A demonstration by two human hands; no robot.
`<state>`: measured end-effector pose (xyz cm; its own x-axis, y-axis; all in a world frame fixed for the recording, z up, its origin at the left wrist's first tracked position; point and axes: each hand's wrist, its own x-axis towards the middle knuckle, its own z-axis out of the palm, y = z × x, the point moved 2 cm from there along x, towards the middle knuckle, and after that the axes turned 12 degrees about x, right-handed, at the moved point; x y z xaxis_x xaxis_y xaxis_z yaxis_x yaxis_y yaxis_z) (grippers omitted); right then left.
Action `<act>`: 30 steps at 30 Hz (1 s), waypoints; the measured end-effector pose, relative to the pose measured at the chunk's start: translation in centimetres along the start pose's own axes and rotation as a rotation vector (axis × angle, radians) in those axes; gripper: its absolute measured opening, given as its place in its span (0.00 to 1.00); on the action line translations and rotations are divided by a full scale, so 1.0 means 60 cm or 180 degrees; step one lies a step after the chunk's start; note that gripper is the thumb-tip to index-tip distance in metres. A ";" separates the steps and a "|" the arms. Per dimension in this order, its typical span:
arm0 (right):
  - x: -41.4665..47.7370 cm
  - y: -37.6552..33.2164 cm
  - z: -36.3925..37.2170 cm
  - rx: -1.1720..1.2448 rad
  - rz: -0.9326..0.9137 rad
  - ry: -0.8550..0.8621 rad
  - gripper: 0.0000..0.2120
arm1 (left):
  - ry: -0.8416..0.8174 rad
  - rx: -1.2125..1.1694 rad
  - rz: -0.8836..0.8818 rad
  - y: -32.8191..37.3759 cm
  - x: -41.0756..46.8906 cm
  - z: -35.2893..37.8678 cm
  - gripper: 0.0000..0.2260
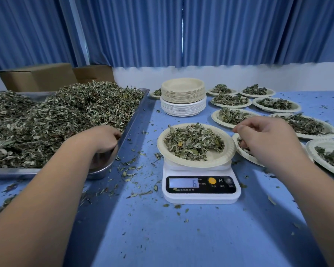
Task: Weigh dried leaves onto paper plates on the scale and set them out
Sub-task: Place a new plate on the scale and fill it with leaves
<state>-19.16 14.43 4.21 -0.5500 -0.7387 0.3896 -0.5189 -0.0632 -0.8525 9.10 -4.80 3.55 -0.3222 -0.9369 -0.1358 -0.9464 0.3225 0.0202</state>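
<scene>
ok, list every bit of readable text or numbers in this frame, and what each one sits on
"6": on the lit display of the scale.
"M": right of the yellow button on the scale's front panel.
Chinese characters under the display: too blurred to read.
Small labels under the buttons and unit marks beside the display: too small to read.
No text shows on the paper plates, cardboard boxes or tray.

Dim bluish light, wide-angle edge distortion, soft focus

Head camera looks forward and down, close over the scale (201,198).
</scene>
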 end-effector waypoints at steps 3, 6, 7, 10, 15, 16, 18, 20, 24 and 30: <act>0.000 -0.001 0.000 0.0018 0.0016 -0.0005 0.10 | 0.0044 0.0033 -0.0018 -0.003 0.008 0.002 0.24; 0.000 -0.001 0.000 0.0014 0.0035 -0.0025 0.10 | 0.0004 -0.0040 0.0060 -0.005 0.010 0.004 0.28; 0.000 -0.001 0.000 0.0012 0.0033 -0.0028 0.10 | -0.0016 -0.0073 0.0074 -0.007 0.012 0.005 0.28; -0.001 -0.002 -0.001 0.0007 0.0021 -0.0023 0.09 | -0.0060 -0.0135 0.0058 -0.013 0.012 0.006 0.24; 0.000 -0.001 0.000 0.0033 0.0026 -0.0014 0.09 | 0.0191 -0.0206 -0.0067 -0.003 0.005 -0.001 0.20; 0.000 -0.001 0.000 0.0036 0.0028 -0.0012 0.09 | 0.0235 -0.0183 -0.0104 -0.001 0.003 -0.002 0.20; -0.001 -0.001 0.000 0.0025 0.0029 -0.0015 0.09 | 0.0288 -0.0158 -0.0155 0.002 0.001 -0.003 0.21; -0.001 -0.001 0.000 0.0008 0.0026 -0.0018 0.09 | 0.0324 -0.0188 -0.0190 0.002 -0.001 -0.003 0.21; -0.001 -0.001 0.000 0.0011 0.0021 -0.0026 0.09 | 0.0300 -0.0184 -0.0225 0.003 -0.003 -0.004 0.20; -0.002 -0.002 0.000 0.0037 0.0040 -0.0013 0.09 | 0.0464 -0.0356 -0.0336 -0.005 0.000 -0.004 0.18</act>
<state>-19.07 14.51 4.26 -0.5538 -0.7422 0.3775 -0.5043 -0.0618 -0.8613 9.40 -4.96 3.76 -0.2135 -0.9769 0.0016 -0.9693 0.2121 0.1243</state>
